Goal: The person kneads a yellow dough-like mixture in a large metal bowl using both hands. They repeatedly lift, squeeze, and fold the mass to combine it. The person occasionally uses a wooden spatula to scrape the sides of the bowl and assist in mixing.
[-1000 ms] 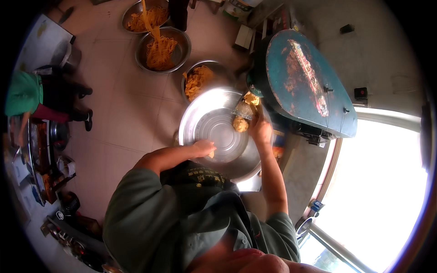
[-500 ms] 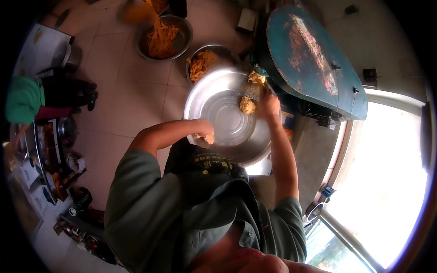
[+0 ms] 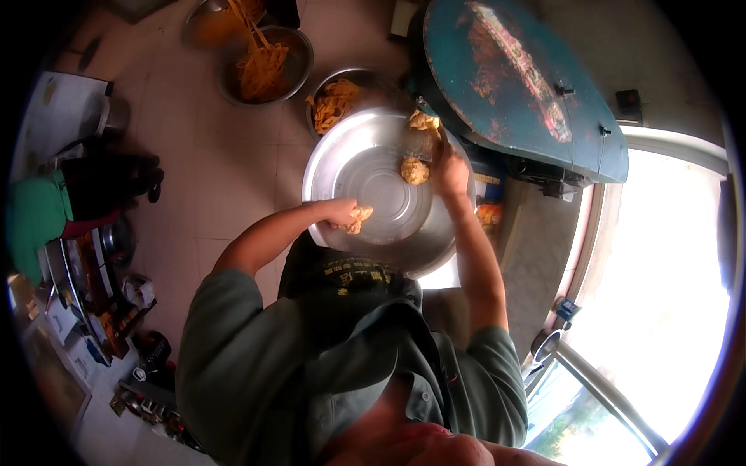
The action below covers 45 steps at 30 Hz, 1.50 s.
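Note:
In front of my body is a wide, shiny metal basin (image 3: 322, 167). My left hand (image 3: 339, 212) is closed around a torn lump of pale yellow dough (image 3: 360, 219) at the basin's near left side. On the right, my right hand (image 3: 451, 172) curls over the basin's edge; its fingers are partly hidden, beside a flat greyish piece (image 3: 424, 145) that I cannot make out well. Just left of that hand a round dough lump (image 3: 415, 171) shows inside the basin. More dough (image 3: 423, 121) sits beyond the greyish piece, by the machine.
A worn green machine housing (image 3: 497, 85) stands at the far right. Past the basin are a bowl of wide orange strips (image 3: 334, 102) and a bowl of orange noodles (image 3: 264, 71), with strands stretching upward. A person in green (image 3: 39, 221) is at the left, near cluttered shelves (image 3: 93, 303).
The view has shifted slightly. My left hand has turned, so its dough now points right into the basin and shows more. The orange strands at the far left have moved. My right hand stays nearly in place.

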Motion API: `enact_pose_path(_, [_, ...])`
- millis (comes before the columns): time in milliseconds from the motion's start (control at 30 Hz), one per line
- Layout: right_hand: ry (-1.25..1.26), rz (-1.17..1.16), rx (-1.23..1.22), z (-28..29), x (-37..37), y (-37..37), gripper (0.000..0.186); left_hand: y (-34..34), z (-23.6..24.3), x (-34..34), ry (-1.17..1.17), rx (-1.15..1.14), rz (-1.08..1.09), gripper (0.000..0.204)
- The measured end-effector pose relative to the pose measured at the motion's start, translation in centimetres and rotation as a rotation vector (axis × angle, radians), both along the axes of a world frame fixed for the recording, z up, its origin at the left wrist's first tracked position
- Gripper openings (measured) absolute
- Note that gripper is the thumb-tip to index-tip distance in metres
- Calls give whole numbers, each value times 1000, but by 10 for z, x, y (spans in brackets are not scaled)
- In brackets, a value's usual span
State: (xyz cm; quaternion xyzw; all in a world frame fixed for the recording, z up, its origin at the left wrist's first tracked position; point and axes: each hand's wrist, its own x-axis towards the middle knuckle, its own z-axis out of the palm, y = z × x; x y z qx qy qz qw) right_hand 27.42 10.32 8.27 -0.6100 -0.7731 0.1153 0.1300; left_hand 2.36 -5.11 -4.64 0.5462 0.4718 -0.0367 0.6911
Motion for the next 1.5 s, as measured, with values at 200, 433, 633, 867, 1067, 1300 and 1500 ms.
enact_pose_path(200, [-132,-72,-131,-16,-6,31,43,12,-19,1,68,118,50,34])
enact_pose_path(433, [5,12,-17,10,-9,-2,37,9,-60,-12,255,432,306,46])
enact_pose_path(633, [-90,-49,-62,13,-21,20,28,22,-44,-22,101,362,330,33])
enact_pose_path(867, [-117,-53,-129,6,-24,18,30,30,11,-15,289,564,85,69])
enact_pose_path(1067, [61,34,1,8,-16,-11,41,3,-21,8,409,835,78,55])
enact_pose_path(1300, [29,-49,-74,2,-35,7,30,3,-9,49,167,746,295,57])
enact_pose_path(1500, [-71,-63,-142,9,-47,27,39,-21,-6,62,260,664,-153,25])
